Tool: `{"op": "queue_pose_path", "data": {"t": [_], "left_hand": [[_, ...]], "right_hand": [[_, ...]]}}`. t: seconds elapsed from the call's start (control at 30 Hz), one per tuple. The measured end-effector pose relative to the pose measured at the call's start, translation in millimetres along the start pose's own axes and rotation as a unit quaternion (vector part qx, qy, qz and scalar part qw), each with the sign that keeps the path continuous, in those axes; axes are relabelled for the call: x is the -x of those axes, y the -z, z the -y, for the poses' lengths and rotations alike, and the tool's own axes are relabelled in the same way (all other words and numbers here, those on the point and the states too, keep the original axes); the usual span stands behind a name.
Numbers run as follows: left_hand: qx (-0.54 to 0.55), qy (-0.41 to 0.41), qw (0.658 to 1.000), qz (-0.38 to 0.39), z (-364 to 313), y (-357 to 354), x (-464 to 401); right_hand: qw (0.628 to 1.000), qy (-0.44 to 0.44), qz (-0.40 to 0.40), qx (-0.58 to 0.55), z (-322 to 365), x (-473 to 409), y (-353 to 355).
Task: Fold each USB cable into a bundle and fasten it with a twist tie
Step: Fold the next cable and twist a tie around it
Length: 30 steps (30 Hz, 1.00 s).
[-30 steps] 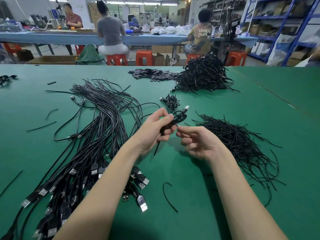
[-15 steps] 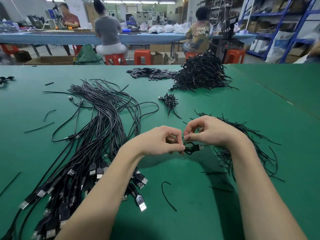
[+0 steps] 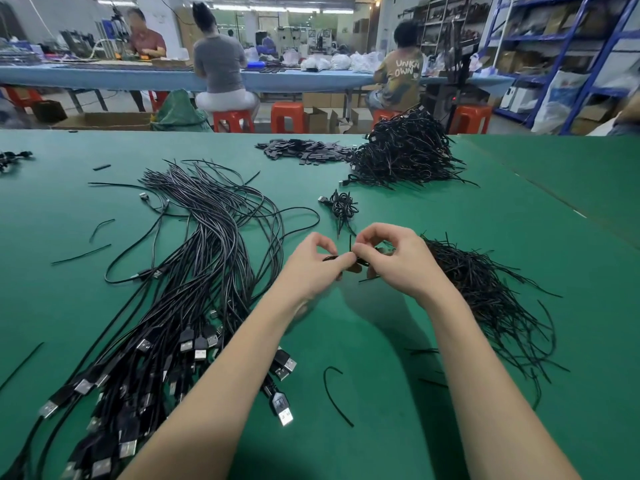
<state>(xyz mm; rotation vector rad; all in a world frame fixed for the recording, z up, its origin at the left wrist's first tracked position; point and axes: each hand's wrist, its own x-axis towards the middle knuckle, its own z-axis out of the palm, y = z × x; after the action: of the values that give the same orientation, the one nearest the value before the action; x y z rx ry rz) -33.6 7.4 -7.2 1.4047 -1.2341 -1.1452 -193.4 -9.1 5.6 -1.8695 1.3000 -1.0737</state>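
We see a green table | beyond it a long blue workbench | three people seated there, backs or sides to us | orange stools beneath | cardboard boxes on the floor | blue shelving at right, stacked with cartons | white bags on the workbench.

Bright, even overhead lighting; soft shadows under both forearms on the green table. Wide-angle bending at edges; background slightly soft.
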Motion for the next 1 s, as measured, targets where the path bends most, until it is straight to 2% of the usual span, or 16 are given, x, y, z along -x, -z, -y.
{"op": "queue_pose_path", "data": {"t": [0.2,0.3,0.37,0.47,0.57,0.63,0.9,1.0], "left_hand": [[0.140,0.086,0.986,0.037,-0.5,7.1,-4.1],[0.151,0.087,0.985,0.013,-1.2,8.3,-3.7],[0.114,0.044,0.992,-0.021,-1.4,9.3,-3.4],[0.000,-0.068,0.995,-0.075,-0.8,8.4,-0.6],[-0.134,-0.192,0.964,-0.124,-0.2,4.5,4.4],[-0.182,-0.238,0.944,-0.140,-0.5,3.3,6.6],[-0.288,-0.307,0.894,-0.152,1.4,1.1,8.5],[-0.316,-0.307,0.883,-0.163,1.8,-1.4,8.4]], "right_hand": [[0.999,0.001,0.017,-0.033,1.2,1.0,-7.0],[0.999,0.028,0.021,-0.022,3.3,1.3,-4.4],[0.998,0.037,0.025,-0.032,4.3,2.1,-2.5],[0.999,0.026,0.029,-0.034,3.5,3.2,1.5],[1.000,0.009,0.008,0.023,2.9,1.4,2.6],[0.998,0.007,-0.022,0.058,5.2,-0.8,0.4],[0.978,-0.017,-0.111,0.174,14.7,-1.6,-13.7],[0.975,-0.004,-0.101,0.200,19.3,-2.3,-16.4]]}}
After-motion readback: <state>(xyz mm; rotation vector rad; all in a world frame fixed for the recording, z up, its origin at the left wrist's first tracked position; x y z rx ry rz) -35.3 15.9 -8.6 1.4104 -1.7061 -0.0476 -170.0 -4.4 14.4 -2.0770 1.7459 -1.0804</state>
